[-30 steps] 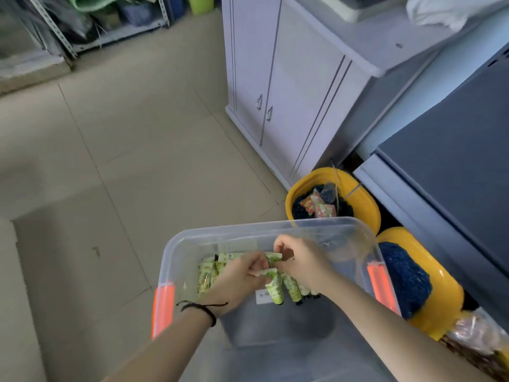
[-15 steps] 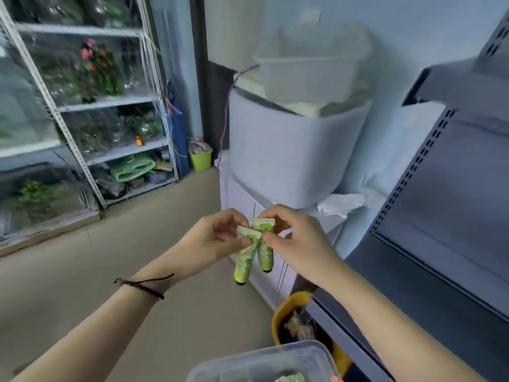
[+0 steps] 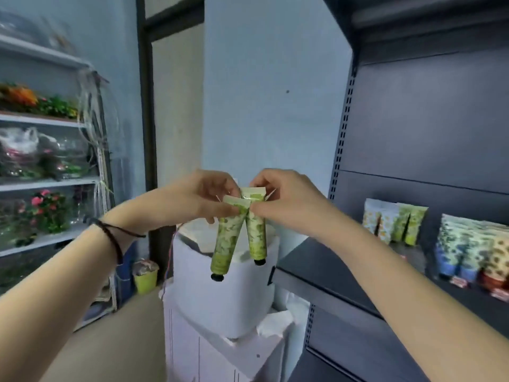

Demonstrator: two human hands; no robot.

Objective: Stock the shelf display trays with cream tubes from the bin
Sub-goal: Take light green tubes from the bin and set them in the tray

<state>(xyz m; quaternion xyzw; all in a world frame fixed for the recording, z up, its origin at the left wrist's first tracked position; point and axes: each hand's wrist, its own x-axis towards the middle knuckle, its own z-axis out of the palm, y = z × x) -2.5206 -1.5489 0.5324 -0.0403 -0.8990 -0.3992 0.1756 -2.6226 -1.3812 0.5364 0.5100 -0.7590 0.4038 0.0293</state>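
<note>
Left hand (image 3: 198,198): thumb and fingers pinch the flat crimped end of the left tube (image 3: 227,244). Right hand (image 3: 286,202): fingers curled, thumb and forefinger pinch the crimped end of the right tube (image 3: 256,238). Both grips are closed tight on the crimps alone; the tube bodies hang free below, black caps down. The crimped ends touch and overlap between the two hands. The left tube slants down and away from the right tube, so the caps hang apart, the left cap lower. A dark wristband (image 3: 110,238) sits on the left wrist.

Position: both tubes are in the air, left of the shelf (image 3: 330,260) and above the level of its board, touching nothing but the hands. The right forearm crosses in front of the board's front edge.

Shelf: the board's near left part is bare from its left corner to the stocked tubes (image 3: 394,224), which stand upright toward the back; a second, larger group stands further right. Small red labels lie along the front edge below that group. Open space runs above the stock to the next board up. The slotted upright marks the shelf's left edge.

Left of the shelf: a white tub (image 3: 220,299) sits on a white cabinet (image 3: 209,359), directly beneath the hanging caps but apart from them. Further left are a green pot (image 3: 145,277) on the floor and a rack (image 3: 49,183) of bagged flowers. Open floor lies between the rack and the cabinet.
</note>
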